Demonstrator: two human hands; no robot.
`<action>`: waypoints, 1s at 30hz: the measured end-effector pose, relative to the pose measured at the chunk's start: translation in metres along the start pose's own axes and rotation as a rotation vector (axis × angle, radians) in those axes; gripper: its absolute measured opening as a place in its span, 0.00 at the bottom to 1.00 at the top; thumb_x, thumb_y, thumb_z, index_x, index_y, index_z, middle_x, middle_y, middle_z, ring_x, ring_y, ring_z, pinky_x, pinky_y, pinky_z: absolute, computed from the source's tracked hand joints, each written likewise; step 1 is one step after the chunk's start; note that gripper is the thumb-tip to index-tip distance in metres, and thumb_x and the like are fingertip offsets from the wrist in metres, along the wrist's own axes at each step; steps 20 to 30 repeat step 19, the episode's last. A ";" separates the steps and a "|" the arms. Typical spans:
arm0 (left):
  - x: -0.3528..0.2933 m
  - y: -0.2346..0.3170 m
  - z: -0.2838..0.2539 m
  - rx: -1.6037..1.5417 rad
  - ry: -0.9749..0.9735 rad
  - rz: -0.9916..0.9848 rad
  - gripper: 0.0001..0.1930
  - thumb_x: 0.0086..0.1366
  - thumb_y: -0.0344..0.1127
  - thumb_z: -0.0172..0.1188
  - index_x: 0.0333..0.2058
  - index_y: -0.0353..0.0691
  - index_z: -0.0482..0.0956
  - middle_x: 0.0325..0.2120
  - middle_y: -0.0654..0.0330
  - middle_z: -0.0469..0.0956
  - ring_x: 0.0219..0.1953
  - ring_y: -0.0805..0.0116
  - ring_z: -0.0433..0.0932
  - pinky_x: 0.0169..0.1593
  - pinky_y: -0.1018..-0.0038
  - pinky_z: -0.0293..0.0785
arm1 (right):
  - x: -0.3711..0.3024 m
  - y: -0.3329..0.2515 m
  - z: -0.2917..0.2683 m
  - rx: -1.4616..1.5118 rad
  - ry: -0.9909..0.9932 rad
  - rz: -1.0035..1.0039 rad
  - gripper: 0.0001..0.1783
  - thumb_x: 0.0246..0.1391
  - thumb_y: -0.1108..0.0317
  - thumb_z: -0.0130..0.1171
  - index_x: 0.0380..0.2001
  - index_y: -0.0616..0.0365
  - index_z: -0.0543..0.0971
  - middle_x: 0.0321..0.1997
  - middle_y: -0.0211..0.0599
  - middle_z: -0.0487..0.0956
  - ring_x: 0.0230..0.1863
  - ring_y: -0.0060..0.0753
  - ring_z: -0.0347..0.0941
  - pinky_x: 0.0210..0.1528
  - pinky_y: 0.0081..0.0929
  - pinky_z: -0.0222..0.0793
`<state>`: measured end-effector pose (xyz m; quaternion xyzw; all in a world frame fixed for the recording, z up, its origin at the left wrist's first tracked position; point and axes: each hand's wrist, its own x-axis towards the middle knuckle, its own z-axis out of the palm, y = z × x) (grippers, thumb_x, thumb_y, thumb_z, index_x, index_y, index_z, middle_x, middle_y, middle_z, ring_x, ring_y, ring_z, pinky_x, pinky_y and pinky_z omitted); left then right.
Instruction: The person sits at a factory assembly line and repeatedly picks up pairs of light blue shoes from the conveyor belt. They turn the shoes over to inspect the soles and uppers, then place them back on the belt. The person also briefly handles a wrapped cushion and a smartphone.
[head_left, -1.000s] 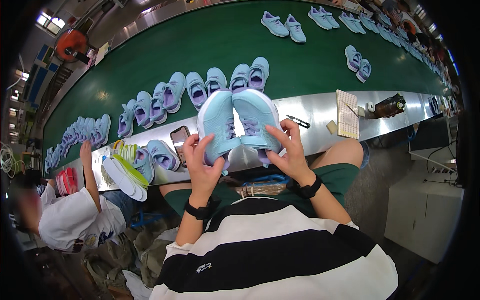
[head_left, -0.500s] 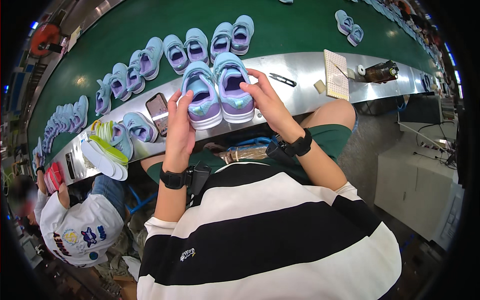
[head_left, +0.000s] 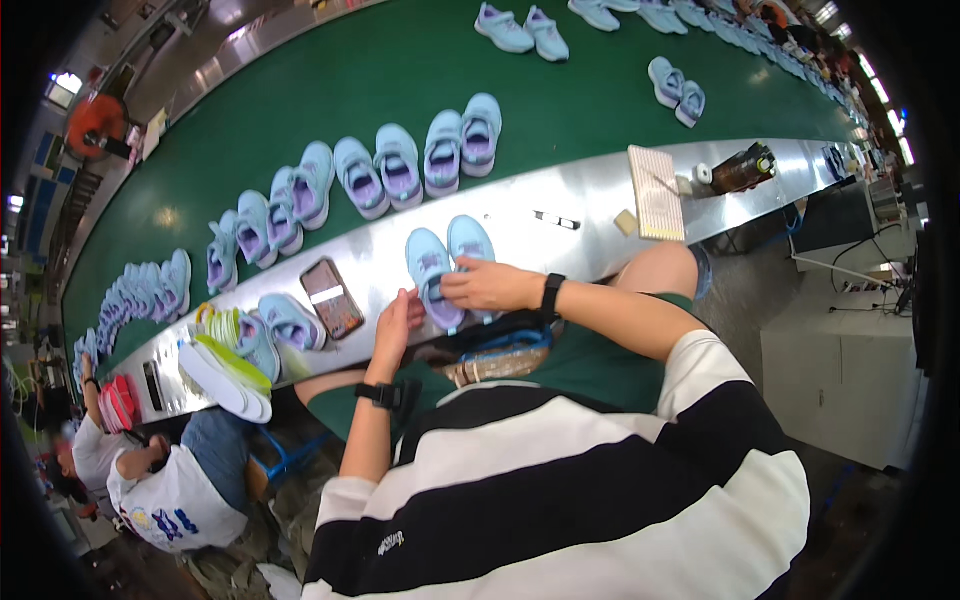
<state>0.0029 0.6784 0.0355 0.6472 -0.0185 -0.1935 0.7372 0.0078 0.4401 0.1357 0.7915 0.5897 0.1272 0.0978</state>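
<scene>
A pair of light blue and purple sneakers stands on the metal ledge before me, toes pointing away. Over the openings of the left sneaker [head_left: 427, 252] and the right sneaker [head_left: 470, 236] lies my right hand [head_left: 495, 286]. Its fingertips are closed on the left sneaker near its strap, and they cover part of both shoes. Just left of the left sneaker's heel is my left hand [head_left: 398, 322], fingers apart and holding nothing. To the left, another sneaker [head_left: 291, 322] and a phone [head_left: 331, 298] lie on the ledge.
Several sneakers [head_left: 397, 165] line the green belt [head_left: 560, 110] beyond the ledge. White insoles [head_left: 222, 383] lie at left, near a seated co-worker [head_left: 185, 495]. Thread snips [head_left: 556, 220], a ridged pad [head_left: 656, 195] and a dark bottle [head_left: 742, 170] are at right.
The pair of sneakers has been lowered from both hands onto the ledge. My left hand has let go; my right hand has moved over the shoe openings. The view has shifted.
</scene>
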 end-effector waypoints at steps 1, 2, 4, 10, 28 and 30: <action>0.002 -0.001 -0.002 0.009 0.037 0.015 0.30 0.75 0.54 0.40 0.54 0.31 0.73 0.38 0.58 0.78 0.39 0.69 0.77 0.44 0.74 0.73 | 0.009 0.008 -0.001 0.057 0.012 -0.054 0.06 0.46 0.64 0.54 0.28 0.50 0.78 0.38 0.30 0.73 0.49 0.32 0.67 0.61 0.38 0.57; 0.004 -0.003 -0.006 0.007 0.069 0.058 0.28 0.75 0.53 0.40 0.53 0.31 0.75 0.37 0.59 0.79 0.37 0.70 0.77 0.43 0.75 0.72 | 0.016 0.012 -0.005 -0.062 -0.020 -0.086 0.05 0.45 0.64 0.54 0.26 0.49 0.77 0.36 0.29 0.72 0.47 0.33 0.67 0.61 0.38 0.57; 0.007 -0.008 -0.013 0.092 0.161 0.182 0.22 0.74 0.46 0.46 0.49 0.32 0.77 0.38 0.56 0.80 0.38 0.69 0.77 0.42 0.72 0.73 | 0.018 0.018 -0.022 -0.051 0.158 -0.007 0.04 0.45 0.65 0.54 0.26 0.50 0.76 0.33 0.28 0.71 0.45 0.31 0.67 0.58 0.35 0.58; 0.013 -0.026 -0.010 0.557 0.541 0.571 0.08 0.66 0.32 0.56 0.33 0.32 0.79 0.27 0.52 0.76 0.26 0.60 0.75 0.33 0.69 0.71 | 0.017 0.037 -0.081 0.166 0.451 0.626 0.13 0.39 0.61 0.67 0.24 0.52 0.73 0.25 0.32 0.72 0.31 0.35 0.70 0.38 0.34 0.59; 0.018 -0.033 -0.013 0.628 0.626 0.633 0.04 0.61 0.29 0.59 0.30 0.34 0.78 0.25 0.55 0.74 0.23 0.64 0.73 0.30 0.69 0.72 | 0.035 0.351 -0.185 -0.175 0.664 1.385 0.40 0.32 0.30 0.67 0.42 0.51 0.81 0.42 0.43 0.81 0.47 0.45 0.77 0.53 0.48 0.60; 0.018 -0.033 -0.013 0.628 0.626 0.633 0.04 0.61 0.29 0.59 0.30 0.34 0.78 0.25 0.55 0.74 0.23 0.64 0.73 0.30 0.69 0.72 | 0.035 0.351 -0.185 -0.175 0.664 1.385 0.40 0.32 0.30 0.67 0.42 0.51 0.81 0.42 0.43 0.81 0.47 0.45 0.77 0.53 0.48 0.60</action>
